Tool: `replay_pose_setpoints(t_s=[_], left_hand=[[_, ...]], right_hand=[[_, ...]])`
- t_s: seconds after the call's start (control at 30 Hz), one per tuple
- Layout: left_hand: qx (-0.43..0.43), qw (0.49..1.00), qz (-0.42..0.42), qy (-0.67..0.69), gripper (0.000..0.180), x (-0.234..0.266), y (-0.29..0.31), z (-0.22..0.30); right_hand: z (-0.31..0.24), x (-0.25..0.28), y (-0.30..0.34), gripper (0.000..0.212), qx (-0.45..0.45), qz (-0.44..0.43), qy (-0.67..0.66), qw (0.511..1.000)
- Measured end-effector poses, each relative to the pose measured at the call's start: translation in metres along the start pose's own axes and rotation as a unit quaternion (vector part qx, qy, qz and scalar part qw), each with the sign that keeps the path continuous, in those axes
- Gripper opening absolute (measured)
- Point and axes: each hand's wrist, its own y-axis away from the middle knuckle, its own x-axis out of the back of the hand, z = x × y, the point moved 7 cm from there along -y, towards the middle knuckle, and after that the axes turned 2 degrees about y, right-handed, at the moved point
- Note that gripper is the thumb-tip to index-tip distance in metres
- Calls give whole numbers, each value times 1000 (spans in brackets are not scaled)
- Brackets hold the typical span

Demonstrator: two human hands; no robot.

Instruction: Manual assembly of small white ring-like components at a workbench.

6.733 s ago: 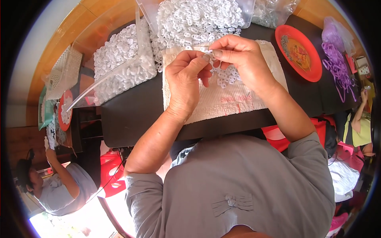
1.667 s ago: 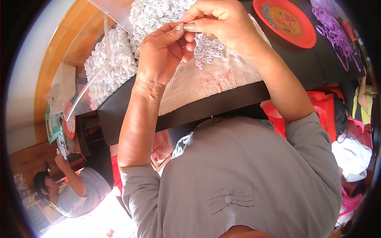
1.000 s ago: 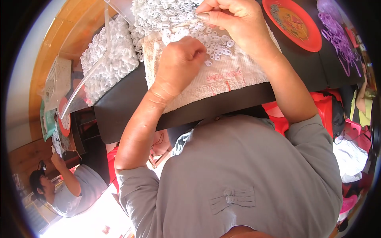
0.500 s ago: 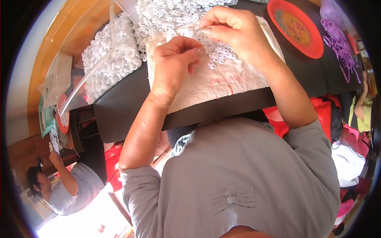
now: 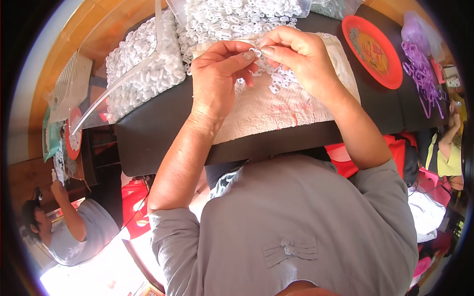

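Note:
Over a cream towel [image 5: 247, 126] on the dark table, my two hands meet fingertip to fingertip. Thumb and forefinger of my left hand [image 5: 215, 74] pinch a small white plastic piece with a hole [image 5: 255, 52]. My right hand [image 5: 303, 56] is closed in a pinch right beside that piece; whatever lies between its fingertips is too small to make out. Several loose white pieces [image 5: 281, 79] lie on the towel below my hands. Just beyond, a big heap of the same pieces [image 5: 222, 19] reaches the towel's far edge.
A clear-walled container [image 5: 157, 37] with a mound of white pieces [image 5: 143, 74] stands at left. To the right are a red oval plate [image 5: 393, 79] holding small bits and a tangle of purple cord [image 5: 422, 79]. A co-worker [image 5: 81, 229] sits at far left, another person [image 5: 447, 148] at far right.
My hands have come together, and the small white piece now shows between the fingertips. The whole view has shifted slightly, so the table sits lower in the picture.

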Motion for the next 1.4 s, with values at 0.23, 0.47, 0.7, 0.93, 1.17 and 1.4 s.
replay_pose_setpoints(t_s=[0.23,0.47,0.7,0.93,1.17,1.4], left_hand=[[-22,1000,9,13,11,4,1,1],[-24,999,28,-7,10,2,4,0],[-16,999,36,-14,10,0,7,1],[-23,999,39,-13,9,2,7,0],[-18,999,49,-12,8,-1,11,-1],[-27,996,83,-7,7,9,13,-7]], right_hand=[[0,-6,2,9,1,-8,8,1000],[2,-3,2,10,-14,34,-29,999],[3,-5,3,9,13,39,4,999],[1,-6,3,9,11,54,-9,998],[5,-10,6,7,6,47,-8,999],[17,-23,7,7,-14,51,-33,998]])
